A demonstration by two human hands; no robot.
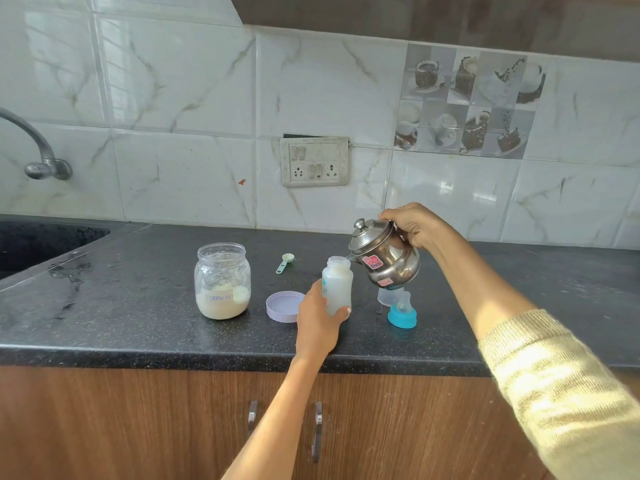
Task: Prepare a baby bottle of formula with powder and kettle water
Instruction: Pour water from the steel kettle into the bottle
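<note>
Your left hand [317, 318] gripped the baby bottle [337, 285] upright on the worktop [138, 306], steadying it. Your right hand [415, 226] gripped the kettle [384, 258] by its handle, tilted left, spout at the bottle's mouth for pouring.

There was one clear plastic baby bottle [337, 285], one shiny steel kettle with a knobbed lid [384, 256], and one clear glass jar labelled "Formula" holding pale powder [222, 281]. One round lilac lid [284, 306] lay on the black speckled tabletop [138, 306], along with one small pale green scoop [285, 262], one blue-ringed teat [402, 312] and one clear cap [387, 296]. Two hands were in view: left [317, 320] and right [417, 225]. Two metal cupboard handles [317, 431] showed below.
</note>
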